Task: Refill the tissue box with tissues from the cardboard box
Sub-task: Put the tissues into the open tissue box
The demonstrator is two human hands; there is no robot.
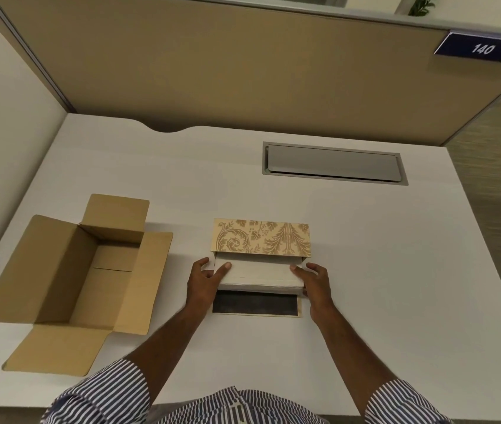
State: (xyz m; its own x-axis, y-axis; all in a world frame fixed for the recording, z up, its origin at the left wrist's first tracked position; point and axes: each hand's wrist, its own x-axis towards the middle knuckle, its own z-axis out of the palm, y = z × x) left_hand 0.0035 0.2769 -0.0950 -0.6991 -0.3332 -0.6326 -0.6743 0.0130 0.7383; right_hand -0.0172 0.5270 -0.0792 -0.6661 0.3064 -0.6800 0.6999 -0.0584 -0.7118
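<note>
Both hands grip a white tissue stack at its ends: the left hand with thumb on top at the left end, the right hand at the right end. The stack's far part sits inside the gold-patterned tissue box, mid-bench. A dark flap lies just before it. The open cardboard box stands well to the left.

Single head-worn wide-angle view, looking forward and steeply down onto the white desk from close above; the beige partition fills the top. No second view.
</note>
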